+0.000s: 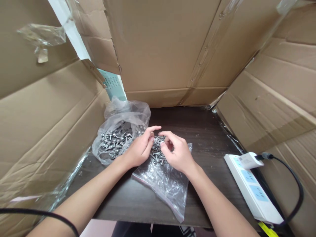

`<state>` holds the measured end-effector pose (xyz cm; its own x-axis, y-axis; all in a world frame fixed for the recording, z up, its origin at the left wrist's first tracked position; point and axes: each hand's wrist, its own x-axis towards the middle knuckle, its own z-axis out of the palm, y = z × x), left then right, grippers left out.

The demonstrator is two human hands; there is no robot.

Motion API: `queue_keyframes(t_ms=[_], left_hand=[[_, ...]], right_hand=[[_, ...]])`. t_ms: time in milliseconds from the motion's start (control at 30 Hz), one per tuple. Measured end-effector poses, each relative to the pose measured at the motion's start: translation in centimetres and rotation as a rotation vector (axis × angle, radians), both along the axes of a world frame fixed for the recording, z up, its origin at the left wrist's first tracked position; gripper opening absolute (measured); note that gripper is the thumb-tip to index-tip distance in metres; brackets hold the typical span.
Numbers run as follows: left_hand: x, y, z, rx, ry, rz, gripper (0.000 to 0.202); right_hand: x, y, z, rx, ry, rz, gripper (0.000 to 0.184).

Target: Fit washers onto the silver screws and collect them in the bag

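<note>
My left hand [142, 146] and my right hand [179, 151] meet over a pile of small metal bolts [158, 157] lying on a flat clear zip bag [164, 184]. The left thumb and fingers pinch a silvery bolt [156, 139], with the index finger stretched out above it. My right thumb and fingers are curled together close to its end; a pale spot shows at the thumb tip, too small to name. Left of my hands, an open clear plastic bag [98, 149] holds many bolts with washers [115, 144].
Cardboard walls [168, 46] enclose the dark wooden table [118, 204] at the back and sides. On the right lies a white power strip [261, 205] with a plugged-in white adapter [249, 160] and black cable [300, 184]. Another black cable [37, 212] crosses the lower left.
</note>
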<state>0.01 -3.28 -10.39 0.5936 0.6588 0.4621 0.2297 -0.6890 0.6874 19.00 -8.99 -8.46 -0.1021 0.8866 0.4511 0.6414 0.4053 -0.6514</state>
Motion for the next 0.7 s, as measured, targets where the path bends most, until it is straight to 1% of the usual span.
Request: queue_keyframes(t_ms=[67,200,300,400,500,567,700], left_hand=[[0.0,0.0,-0.1,0.001,0.0,0.011,0.041],[0.0,0.2,-0.3,0.012,-0.002,0.056,0.04],[0.1,0.3,-0.4,0.009,-0.014,0.058,0.04],[0.1,0.4,-0.4,-0.006,-0.017,0.05,0.041],[0.1,0.3,-0.4,-0.021,-0.009,0.043,0.041],[0.1,0.2,-0.3,-0.034,-0.004,0.036,0.042],[-0.1,-0.1,-0.2,-0.05,0.007,0.003,0.044]], right_hand=[[-0.1,-0.1,0.1,0.03,0.009,0.043,0.031],[-0.2,-0.3,0.4,0.143,0.063,0.159,0.021],[-0.2,-0.3,0.5,0.178,0.085,0.138,0.023],[-0.2,-0.1,0.3,0.135,0.053,0.089,0.029],[-0.2,0.1,0.0,0.068,0.011,0.058,0.029],[-0.2,0.2,-0.3,0.036,-0.014,0.041,0.026],[-0.2,0.3,-0.6,0.0,-0.062,0.036,0.014]])
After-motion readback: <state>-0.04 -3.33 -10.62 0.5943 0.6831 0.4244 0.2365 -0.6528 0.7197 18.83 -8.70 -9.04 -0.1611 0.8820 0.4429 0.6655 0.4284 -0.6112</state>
